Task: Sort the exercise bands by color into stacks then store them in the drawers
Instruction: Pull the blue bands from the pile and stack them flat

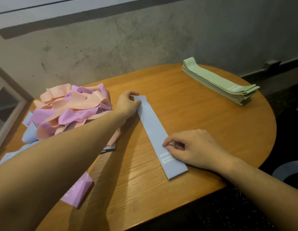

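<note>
You look down on a round wooden table [203, 117] with clear grain, set against a stained grey wall [111, 47]. A dark stripe [95, 15] runs slanting across the wall's upper part. At your left edge stands a pale frame [6, 104]. Dark floor [245, 205] shows at lower right.

one flat blue band [155, 129], one green stack [220, 82], one mixed heap [70, 110], two hands [128, 104]

Pale blue band [157, 130] with white printed marks near one end. Mint green stack [218, 83]. Peach, lilac and blue in the tangled heap [70, 110]. Warm orange-brown table [203, 122] with wood grain. Mottled grey wall [128, 40].
</note>
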Tool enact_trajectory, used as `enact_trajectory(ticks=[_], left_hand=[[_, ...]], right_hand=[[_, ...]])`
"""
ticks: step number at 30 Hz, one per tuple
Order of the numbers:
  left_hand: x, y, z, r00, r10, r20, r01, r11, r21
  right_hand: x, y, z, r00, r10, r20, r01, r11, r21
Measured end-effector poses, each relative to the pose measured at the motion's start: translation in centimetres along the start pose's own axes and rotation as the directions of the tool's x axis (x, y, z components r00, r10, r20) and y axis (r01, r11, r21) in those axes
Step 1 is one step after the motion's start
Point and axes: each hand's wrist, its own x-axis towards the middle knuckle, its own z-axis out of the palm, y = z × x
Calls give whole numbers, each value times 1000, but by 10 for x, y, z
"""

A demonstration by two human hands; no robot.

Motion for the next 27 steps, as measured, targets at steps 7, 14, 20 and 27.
enact_trajectory(ticks=[7,14,20,27], left_hand=[[0,-8,-2,994,107,29,-110,971,211],[7,-2,-5,995,83,64,-95,970,224],[16,-1,2,998,56,35,-61,987,150],[25,-1,7,996,93,-2,-92,983,160]], right_hand=[[-1,-1,3,996,-57,-72,55,998,-25],[3,4,7,994,-82,-73,81,997,-16],[6,7,9,996,-50,-80,52,998,22],[7,6,7,999,-27,42,32,992,-123]])
